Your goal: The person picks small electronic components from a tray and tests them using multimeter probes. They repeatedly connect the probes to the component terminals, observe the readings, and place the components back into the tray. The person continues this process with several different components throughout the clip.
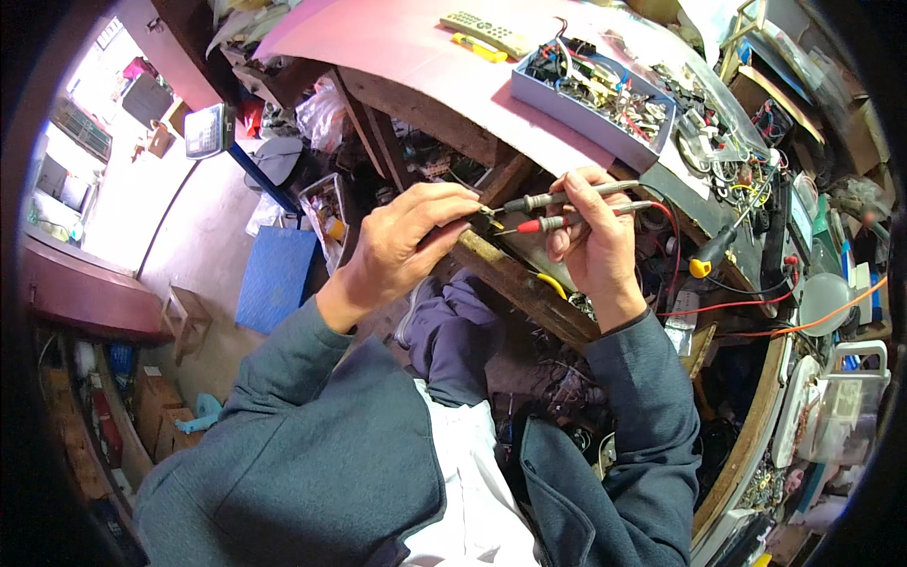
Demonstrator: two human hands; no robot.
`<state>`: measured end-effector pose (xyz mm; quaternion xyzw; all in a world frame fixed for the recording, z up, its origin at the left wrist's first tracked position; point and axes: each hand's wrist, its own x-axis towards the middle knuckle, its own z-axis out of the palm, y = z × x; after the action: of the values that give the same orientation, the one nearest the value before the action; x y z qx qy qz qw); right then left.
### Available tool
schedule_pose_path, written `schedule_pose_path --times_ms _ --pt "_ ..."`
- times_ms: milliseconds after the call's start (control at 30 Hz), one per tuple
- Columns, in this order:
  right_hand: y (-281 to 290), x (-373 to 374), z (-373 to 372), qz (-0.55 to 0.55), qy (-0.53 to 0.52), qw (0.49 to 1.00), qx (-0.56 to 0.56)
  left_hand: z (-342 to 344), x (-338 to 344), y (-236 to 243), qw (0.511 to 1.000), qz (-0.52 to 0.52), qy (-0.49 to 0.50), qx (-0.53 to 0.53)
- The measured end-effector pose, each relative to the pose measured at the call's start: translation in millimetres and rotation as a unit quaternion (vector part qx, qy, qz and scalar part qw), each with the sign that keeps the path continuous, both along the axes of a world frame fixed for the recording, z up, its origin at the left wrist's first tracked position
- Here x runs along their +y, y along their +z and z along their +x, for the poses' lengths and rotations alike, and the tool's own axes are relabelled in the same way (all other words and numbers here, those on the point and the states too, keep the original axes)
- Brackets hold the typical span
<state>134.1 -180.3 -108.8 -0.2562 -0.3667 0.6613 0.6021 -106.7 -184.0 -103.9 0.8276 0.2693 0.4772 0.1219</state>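
Observation:
In front of my chest, my right hand (597, 231) grips two test probes side by side, like chopsticks. The upper is a dark grey probe (539, 201), the lower a red-collared probe (541, 225); both tips point left. My left hand (406, 230) is closed in a pinch on a small part (487, 212), too small to name. The dark probe's tip is at or very near this part; I cannot tell if they touch. The red tip sits just below. A red lead (718, 309) and a dark one trail right from the probes.
A blue-grey box (595, 109) of small electronic parts stands on the pink-topped table (378, 33), near a remote control (485, 33) and a yellow-handled tool (480, 48). A yellow-and-black handled tool (710, 255) lies right. Cluttered parts fill the right side; a blue panel (276, 279) is left.

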Motion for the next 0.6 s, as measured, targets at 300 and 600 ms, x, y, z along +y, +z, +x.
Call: schedule_pose_path --times_ms 300,600 --pt "3.0 0.3 -0.8 -0.011 -0.035 0.999 0.009 2.2 5.6 -4.1 1.000 0.009 -0.007 -0.010" --pt "0.7 2.5 1.6 -0.012 -0.020 1.000 0.018 0.5 7.2 -5.5 1.000 0.026 -0.017 0.003"
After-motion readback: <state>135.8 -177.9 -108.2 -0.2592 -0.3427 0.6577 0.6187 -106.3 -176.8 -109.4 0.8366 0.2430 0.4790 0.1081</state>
